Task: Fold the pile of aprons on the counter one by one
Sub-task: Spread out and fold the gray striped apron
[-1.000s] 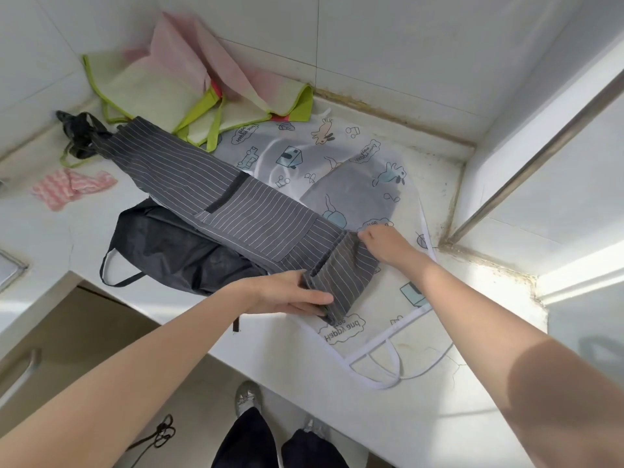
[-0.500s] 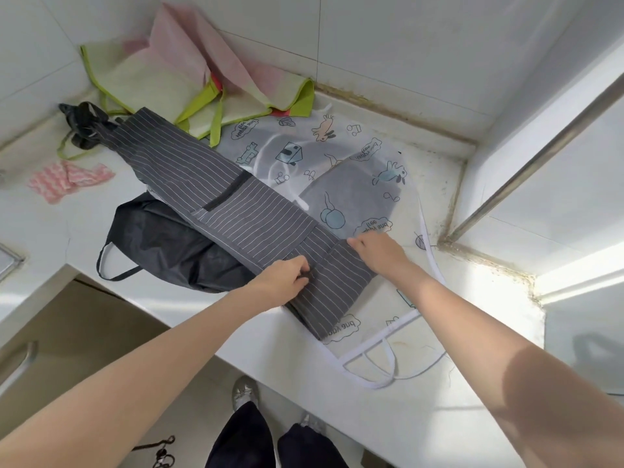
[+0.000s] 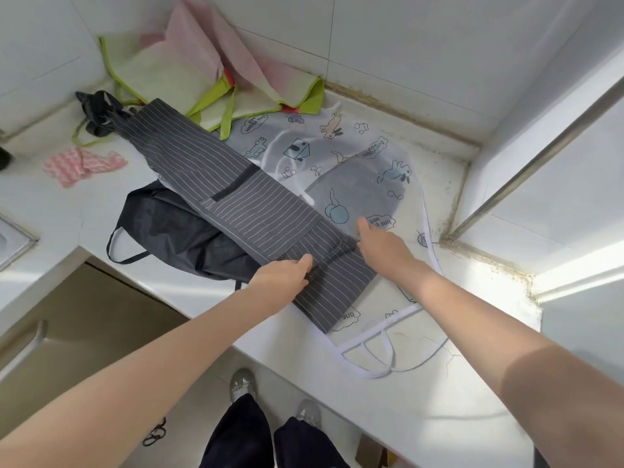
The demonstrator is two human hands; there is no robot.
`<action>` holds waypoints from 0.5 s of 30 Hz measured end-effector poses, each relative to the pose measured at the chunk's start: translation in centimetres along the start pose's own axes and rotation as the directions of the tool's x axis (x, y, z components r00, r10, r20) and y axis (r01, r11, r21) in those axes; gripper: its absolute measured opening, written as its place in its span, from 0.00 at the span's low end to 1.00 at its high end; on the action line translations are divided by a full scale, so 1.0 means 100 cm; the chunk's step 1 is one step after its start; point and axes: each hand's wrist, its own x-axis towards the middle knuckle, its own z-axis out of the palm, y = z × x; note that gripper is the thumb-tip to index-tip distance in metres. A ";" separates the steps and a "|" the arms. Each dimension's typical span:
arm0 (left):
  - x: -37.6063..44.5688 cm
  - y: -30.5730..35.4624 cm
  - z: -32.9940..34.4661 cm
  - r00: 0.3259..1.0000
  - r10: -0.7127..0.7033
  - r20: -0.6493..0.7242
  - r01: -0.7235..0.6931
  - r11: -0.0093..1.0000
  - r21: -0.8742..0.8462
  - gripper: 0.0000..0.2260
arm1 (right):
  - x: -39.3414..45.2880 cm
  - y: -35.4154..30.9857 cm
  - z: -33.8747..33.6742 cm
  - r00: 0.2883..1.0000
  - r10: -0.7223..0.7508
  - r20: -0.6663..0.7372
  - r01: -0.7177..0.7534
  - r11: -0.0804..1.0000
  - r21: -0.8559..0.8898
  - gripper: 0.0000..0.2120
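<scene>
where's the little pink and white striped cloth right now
In the head view, the small pink-and-white striped cloth lies crumpled on the white counter at far left, just below the tangled dark straps of the grey pinstriped apron.

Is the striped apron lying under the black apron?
No, the striped apron lies over the black apron, covering its right part, and both hands press on the striped one.

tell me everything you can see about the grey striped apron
The grey striped apron is dark woven-looking cloth with thin white pinstripes and a black band. Folded into a long strip, it lies diagonally on the counter, over the black apron and the clear cartoon-print apron. Both hands, left and right, press its near end.
</scene>
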 end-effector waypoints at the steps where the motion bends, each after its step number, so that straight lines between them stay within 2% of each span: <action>1: 0.001 0.001 0.005 0.999 0.009 -0.033 -0.006 0.997 0.079 0.12 | -0.004 0.004 0.001 0.992 -0.121 -0.047 0.117 0.989 -0.087 0.19; 3: 0.000 -0.002 0.017 0.994 0.071 -0.088 -0.053 0.981 0.185 0.14 | -0.008 0.018 0.006 0.888 -0.442 -0.125 0.397 0.876 -0.273 0.33; 4: -0.002 -0.006 0.022 0.987 0.108 -0.120 -0.081 0.974 0.212 0.15 | -0.010 0.026 0.008 0.843 -0.530 -0.093 0.471 0.811 -0.347 0.38; 5: -0.001 -0.012 0.029 0.979 0.128 -0.160 -0.096 0.976 0.194 0.19 | -0.012 0.032 0.009 0.832 -0.555 -0.004 0.508 0.765 -0.396 0.42; 6: -0.001 -0.017 0.033 0.965 0.166 -0.204 -0.135 0.978 0.157 0.23 | -0.014 0.035 0.010 0.840 -0.535 0.089 0.519 0.745 -0.418 0.44; 7: -0.002 -0.020 0.031 0.962 0.196 -0.189 -0.167 0.973 0.158 0.25 | -0.015 0.037 0.011 0.855 -0.485 0.183 0.514 0.745 -0.425 0.45; 8: -0.003 -0.022 0.030 0.957 0.230 -0.175 -0.201 0.965 0.168 0.22 | -0.014 0.037 0.010 0.861 -0.452 0.233 0.508 0.749 -0.426 0.45; 9: -0.005 -0.021 0.023 0.970 0.224 -0.095 -0.212 0.970 0.122 0.16 | -0.013 0.036 0.010 0.862 -0.443 0.249 0.508 0.752 -0.420 0.44; 10: -0.005 -0.020 0.017 0.973 0.217 -0.080 -0.209 0.973 0.098 0.09 | -0.011 0.032 0.010 0.863 -0.442 0.245 0.505 0.763 -0.402 0.42; 11: -0.006 -0.021 0.012 0.976 0.210 -0.056 -0.207 0.976 0.068 0.08 | -0.008 0.030 0.009 0.866 -0.444 0.229 0.499 0.788 -0.359 0.39; 13: -0.010 -0.029 0.008 0.981 0.193 -0.018 -0.193 0.981 -0.007 0.13 | 0.002 0.023 0.001 0.878 -0.439 0.189 0.469 0.868 -0.163 0.32; 15: -0.017 -0.034 0.007 0.981 0.195 0.017 -0.193 0.978 -0.079 0.16 | 0.012 0.014 -0.013 0.922 -0.347 0.169 0.337 0.937 0.086 0.22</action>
